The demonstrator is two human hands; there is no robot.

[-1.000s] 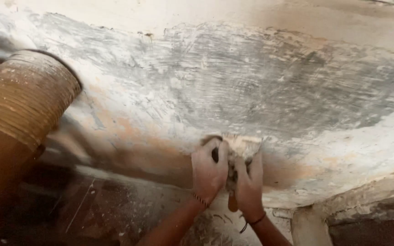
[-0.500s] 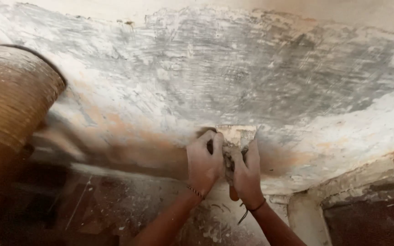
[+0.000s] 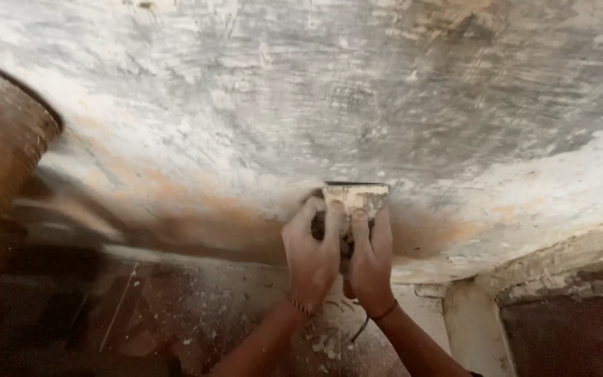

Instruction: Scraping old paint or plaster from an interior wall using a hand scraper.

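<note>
Left hand (image 3: 310, 253) and right hand (image 3: 371, 260) pressed together, gripping scraper (image 3: 354, 200) | blade flat against grey plastered wall (image 3: 357, 91), low near floor, both hands adding pressure | woven basket (image 3: 1, 160) well left

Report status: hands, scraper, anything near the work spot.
Left hand and right hand both clamped on the scraper. Blade edge pressed to the scratched plaster surface. Woven basket far left, clear of the tool.
</note>
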